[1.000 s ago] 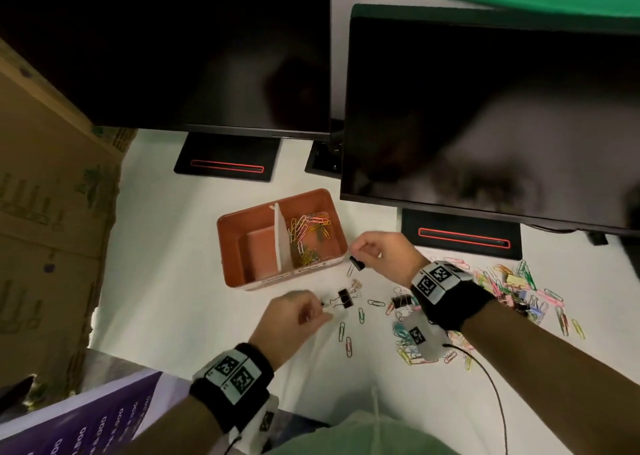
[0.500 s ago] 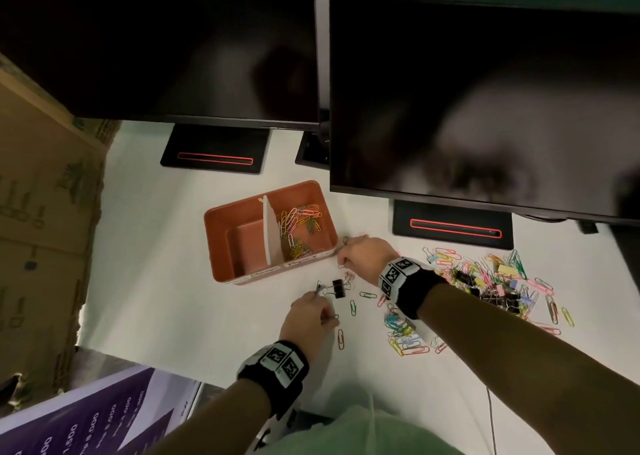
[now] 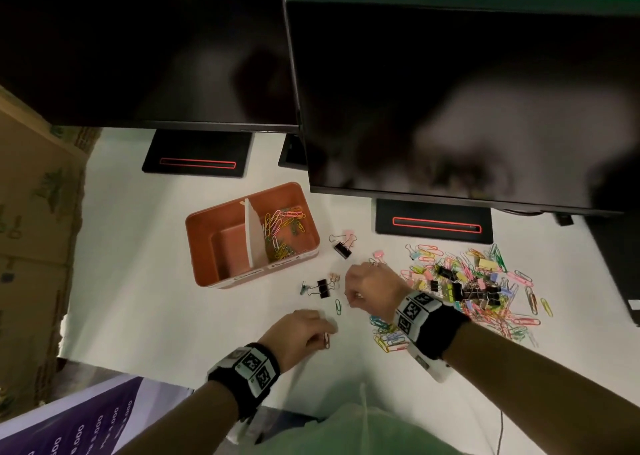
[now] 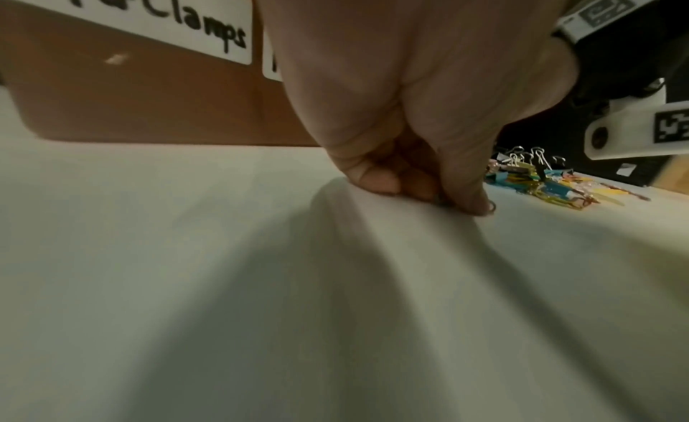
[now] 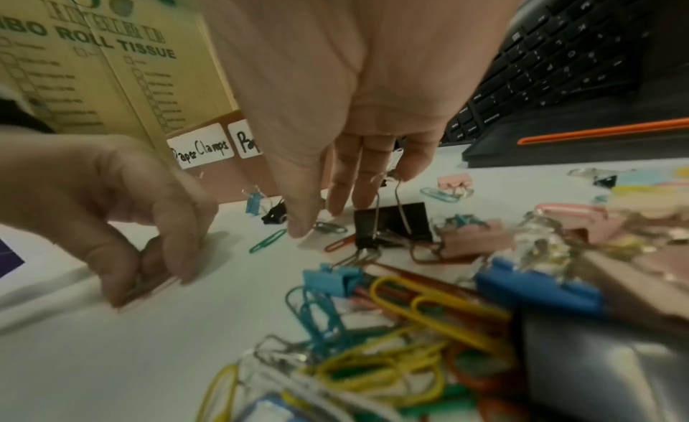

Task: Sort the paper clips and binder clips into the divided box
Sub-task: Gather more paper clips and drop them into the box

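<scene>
Paper clips [image 3: 285, 227] in many colours already lie in the right compartment of the orange divided box [image 3: 221, 274]; its left compartment shows only bare floor. A handwritten label [image 5: 201, 150] on the near wall reads "Paper Clamps"; the neighbouring label begins "Pa" and is hidden beyond that. The left hand [image 3: 300, 333] presses down on the white table [image 3: 138, 281], thumb and fingertips closed on a reddish paper clip [image 3: 327, 341]. Just beyond it, the right hand [image 3: 372, 288] reaches down with straight fingers; whether they touch the grey paper clip [image 5: 330, 227] beneath them cannot be told. A green paper clip [image 3: 338, 306] lies between the hands. A black binder clip [image 3: 323, 288] sits just beyond the left fingertips. Right of the right wrist spreads the mixed pile [image 3: 478, 288]. A carton [image 5: 112, 60] behind reads "ROLL TISSUE".
</scene>
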Motion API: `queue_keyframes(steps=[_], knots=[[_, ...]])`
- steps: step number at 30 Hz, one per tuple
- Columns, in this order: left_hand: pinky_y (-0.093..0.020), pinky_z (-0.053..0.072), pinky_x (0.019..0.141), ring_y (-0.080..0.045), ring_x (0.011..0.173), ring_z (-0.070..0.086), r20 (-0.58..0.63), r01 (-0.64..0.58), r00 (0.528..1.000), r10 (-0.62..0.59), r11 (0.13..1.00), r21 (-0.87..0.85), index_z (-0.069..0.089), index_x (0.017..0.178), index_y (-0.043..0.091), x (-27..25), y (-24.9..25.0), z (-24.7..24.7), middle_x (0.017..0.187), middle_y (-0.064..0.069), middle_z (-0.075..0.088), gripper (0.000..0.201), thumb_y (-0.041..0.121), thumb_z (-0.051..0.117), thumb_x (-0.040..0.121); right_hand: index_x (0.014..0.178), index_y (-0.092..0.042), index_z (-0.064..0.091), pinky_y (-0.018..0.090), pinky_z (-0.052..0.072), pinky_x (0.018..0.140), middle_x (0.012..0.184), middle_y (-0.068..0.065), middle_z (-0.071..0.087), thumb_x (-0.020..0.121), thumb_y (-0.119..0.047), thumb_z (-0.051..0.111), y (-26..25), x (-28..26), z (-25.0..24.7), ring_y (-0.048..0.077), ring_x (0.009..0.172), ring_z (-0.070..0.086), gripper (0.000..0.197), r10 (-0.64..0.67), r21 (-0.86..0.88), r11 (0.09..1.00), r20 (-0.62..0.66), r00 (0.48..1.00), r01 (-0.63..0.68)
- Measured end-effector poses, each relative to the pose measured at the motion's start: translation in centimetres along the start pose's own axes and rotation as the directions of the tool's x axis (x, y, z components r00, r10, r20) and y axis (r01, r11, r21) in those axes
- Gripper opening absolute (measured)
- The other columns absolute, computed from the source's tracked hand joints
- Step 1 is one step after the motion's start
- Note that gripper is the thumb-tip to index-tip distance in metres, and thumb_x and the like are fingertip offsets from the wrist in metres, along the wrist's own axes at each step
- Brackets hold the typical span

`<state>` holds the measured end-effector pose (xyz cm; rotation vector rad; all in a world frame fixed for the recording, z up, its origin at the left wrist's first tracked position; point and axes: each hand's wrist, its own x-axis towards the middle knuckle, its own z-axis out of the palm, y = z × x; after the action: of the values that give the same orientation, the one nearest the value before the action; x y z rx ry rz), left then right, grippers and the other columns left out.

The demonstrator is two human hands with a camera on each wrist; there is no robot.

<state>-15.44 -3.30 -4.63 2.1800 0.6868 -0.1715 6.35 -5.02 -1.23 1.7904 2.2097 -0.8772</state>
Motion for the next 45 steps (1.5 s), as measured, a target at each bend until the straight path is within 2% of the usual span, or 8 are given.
queue_keyframes(steps=[5, 13, 20, 26, 31, 35, 40, 45], knots=[[-0.027, 0.046, 0.081, -0.013, 0.083, 0.051, -0.022, 0.033, 0.999, -0.032, 0.999, 0.028, 0.065, 0.089, 0.016, 1.2, 0.5, 0.0, 0.095, 0.001, 0.052, 0.008, 0.022, 0.062, 0.085, 0.094, -0.026, 0.063, 0.037, 0.030, 0.094, 0.106, -0.004, 0.063, 0.089, -0.022, 0.052, -0.1, 1.0, 0.7, 0.020, 0.106, 0.050, 0.013, 0.061, -0.040, 0.997, 0.003, 0.998, -0.061], [-0.023, 0.040, 0.072, -0.011, 0.078, 0.049, -0.102, 0.111, 0.988, -0.112, 0.994, -0.016, 0.057, 0.085, 0.017, 2.0, 1.1, 0.0, 0.086, 0.004, 0.054, 0.005, 0.021, 0.060, 0.086, 0.102, -0.024, 0.063, 0.038, 0.035, 0.098, 0.110, -0.001, 0.066, 0.090, -0.021, 0.054, -0.1, 2.0, 0.6, 0.024, 0.108, 0.055, 0.016, 0.082, -0.021, 0.997, 0.101, 0.991, -0.080], [-0.022, 0.041, 0.070, -0.011, 0.072, 0.055, -0.250, 0.334, 0.880, -0.405, 0.899, -0.282, 0.056, 0.103, 0.020, 3.7, 2.1, 0.5, 0.072, 0.009, 0.059, 0.027, 0.022, 0.069, 0.080, 0.102, -0.015, 0.063, 0.035, 0.047, 0.088, 0.112, 0.004, 0.057, 0.087, -0.010, 0.055, 0.5, 1.3, 1.4, 0.025, 0.098, 0.059, 0.018, 0.096, 0.126, 0.987, 0.047, 0.994, -0.102], [-0.022, 0.038, 0.067, -0.013, 0.074, 0.053, -0.286, 0.391, 0.844, -0.454, 0.885, -0.252, 0.061, 0.088, 0.016, 5.3, 3.0, 0.8, 0.078, 0.003, 0.057, 0.013, 0.019, 0.069, 0.079, 0.105, -0.021, 0.062, 0.030, 0.041, 0.090, 0.107, -0.003, 0.066, 0.085, -0.013, 0.058, 1.5, 1.4, 1.1, 0.018, 0.101, 0.059, 0.022, 0.116, 0.096, 0.987, 0.141, 0.983, -0.131], [-0.021, 0.038, 0.071, -0.017, 0.082, 0.053, -0.323, 0.387, 0.845, -0.427, 0.904, -0.182, 0.064, 0.085, 0.014, 5.6, 3.5, 0.9, 0.087, -0.001, 0.055, 0.007, 0.010, 0.063, 0.080, 0.100, -0.024, 0.067, 0.034, 0.039, 0.092, 0.112, 0.000, 0.058, 0.088, -0.015, 0.054, 1.5, 1.1, 1.1, 0.022, 0.104, 0.054, 0.020, 0.099, 0.041, 0.994, 0.076, 0.992, -0.102], [-0.021, 0.039, 0.067, -0.016, 0.077, 0.054, -0.315, 0.371, 0.855, -0.412, 0.910, -0.184, 0.061, 0.079, 0.015, 5.4, 3.7, 1.2, 0.082, -0.001, 0.061, 0.010, 0.006, 0.057, 0.080, 0.102, -0.018, 0.064, 0.035, 0.048, 0.091, 0.108, 0.002, 0.058, 0.090, -0.018, 0.054, 4.0, 0.0, -0.7, 0.019, 0.096, 0.058, 0.015, 0.220, 0.316, 0.932, -0.112, 0.969, -0.175], [-0.020, 0.039, 0.071, -0.015, 0.082, 0.051, -0.259, 0.354, 0.895, -0.363, 0.932, -0.083, 0.061, 0.086, 0.013, 5.5, 3.6, 0.9, 0.090, -0.002, 0.060, 0.011, 0.009, 0.051, 0.085, 0.119, -0.015, 0.054, 0.034, 0.048, 0.091, 0.116, 0.005, 0.060, 0.092, -0.018, 0.053, 6.0, 0.5, -1.7, 0.022, 0.104, 0.057, 0.027, 0.322, 0.314, 0.898, 0.012, 0.947, -0.309], [-0.020, 0.034, 0.075, -0.013, 0.085, 0.040, -0.199, 0.268, 0.946, -0.257, 0.963, 0.031, 0.059, 0.090, 0.012, 5.2, 3.6, 1.4, 0.091, 0.003, 0.041, 0.014, 0.013, 0.046, 0.092, 0.110, -0.015, 0.062, 0.030, 0.045, 0.084, 0.114, 0.006, 0.055, 0.092, -0.020, 0.051, 6.2, 0.6, -1.4, 0.024, 0.101, 0.056, 0.021, 0.310, 0.242, 0.925, -0.034, 0.950, -0.293]])
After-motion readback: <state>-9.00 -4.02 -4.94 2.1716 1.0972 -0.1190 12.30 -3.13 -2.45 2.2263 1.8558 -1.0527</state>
